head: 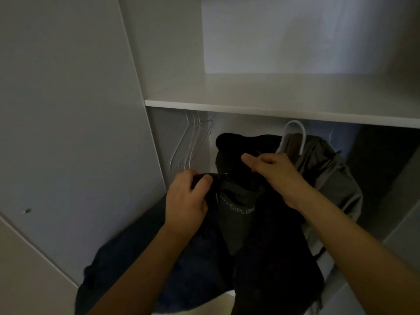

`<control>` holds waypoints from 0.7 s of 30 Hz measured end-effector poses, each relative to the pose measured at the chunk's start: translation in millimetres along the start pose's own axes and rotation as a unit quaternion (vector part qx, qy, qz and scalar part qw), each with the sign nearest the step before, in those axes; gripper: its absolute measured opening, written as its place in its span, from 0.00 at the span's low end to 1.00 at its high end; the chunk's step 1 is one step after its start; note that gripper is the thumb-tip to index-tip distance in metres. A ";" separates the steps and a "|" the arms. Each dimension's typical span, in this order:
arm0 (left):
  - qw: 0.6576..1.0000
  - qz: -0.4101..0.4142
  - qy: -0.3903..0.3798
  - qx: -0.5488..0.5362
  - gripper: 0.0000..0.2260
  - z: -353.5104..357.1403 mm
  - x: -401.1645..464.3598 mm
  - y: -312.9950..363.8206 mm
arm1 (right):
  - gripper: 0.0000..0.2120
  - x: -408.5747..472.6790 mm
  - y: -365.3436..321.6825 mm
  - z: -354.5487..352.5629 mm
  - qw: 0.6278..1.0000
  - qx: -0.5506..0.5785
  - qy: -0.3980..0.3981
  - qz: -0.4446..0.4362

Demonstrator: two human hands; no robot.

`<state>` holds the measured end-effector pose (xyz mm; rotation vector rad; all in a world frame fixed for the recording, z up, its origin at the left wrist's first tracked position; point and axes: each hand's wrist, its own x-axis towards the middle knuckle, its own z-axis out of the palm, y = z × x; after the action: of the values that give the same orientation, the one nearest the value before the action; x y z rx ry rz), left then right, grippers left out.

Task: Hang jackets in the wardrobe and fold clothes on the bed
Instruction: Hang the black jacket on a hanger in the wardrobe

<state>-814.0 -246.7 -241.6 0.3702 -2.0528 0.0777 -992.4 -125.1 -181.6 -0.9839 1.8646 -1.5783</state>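
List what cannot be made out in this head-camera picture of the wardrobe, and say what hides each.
- Hanging rail: hidden behind the white shelf.
- Hanger inside the black jacket: covered by fabric, so it cannot be confirmed.
- Lining lettering: partly cut by a fold, dim.
- Left hand and right hand fingertips: buried in cloth.
- Grey jacket: lower part behind the right arm.

In front of the open white wardrobe [272,110], both hands grip a black jacket [261,235], the left hand [187,198] pinching its collar edge at nine o'clock, the right hand [272,171] clutching fabric at one o'clock, empty hangers [191,142] at eleven o'clock, a grey jacket [329,173] hanging at two o'clock.
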 end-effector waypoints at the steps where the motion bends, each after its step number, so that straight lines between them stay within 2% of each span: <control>1: 1.000 0.012 0.000 0.017 0.15 -1.3 1.4 0.6 | 0.31 -1.0 -3.0 1.7 0.999 -0.026 -0.018 -0.003; 3: 0.999 0.013 -0.009 0.049 0.14 -3.0 3.9 1.8 | 0.29 -1.9 -9.2 4.5 0.996 -0.057 -0.067 -0.002; 6: 0.998 0.000 -0.024 0.055 0.13 -5.0 5.6 8.3 | 0.15 -3.7 -15.4 5.2 0.991 -0.036 -0.131 -0.012; 8: 0.999 -0.024 -0.025 -0.014 0.12 -8.9 5.3 14.4 | 0.08 -5.4 -14.9 4.3 0.989 -0.029 -0.141 -0.019; 10: 0.984 -0.100 -0.027 -0.143 0.10 -15.0 8.7 18.6 | 0.05 -4.4 -13.3 1.6 0.990 -0.014 -0.138 -0.007; 12: 0.934 -0.237 -0.048 -0.262 0.07 -19.6 16.1 22.0 | 0.07 -2.8 -12.6 -1.7 0.991 0.004 -0.134 0.024; 14: 0.864 -0.365 -0.108 -0.330 0.06 -21.8 23.8 22.2 | 0.13 -1.4 -11.4 -3.8 0.990 0.005 -0.134 0.042; 15: 0.834 -0.402 -0.153 -0.345 0.06 -23.8 27.1 20.7 | 0.15 -1.0 -10.4 -4.2 0.990 0.006 -0.137 0.043; 19: 0.712 -0.435 -0.326 -0.445 0.07 -43.7 33.3 15.9 | 0.14 1.9 -4.6 -5.5 0.991 0.002 -0.122 0.046; 21: 0.679 -0.420 -0.363 -0.481 0.10 -55.6 32.5 14.6 | 0.11 5.6 -2.9 -8.4 0.994 -0.006 -0.093 0.049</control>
<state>-785.8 -228.7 -184.7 0.6737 -2.0753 -1.9111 -1001.6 -124.6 -176.7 -0.9927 1.7681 -1.3718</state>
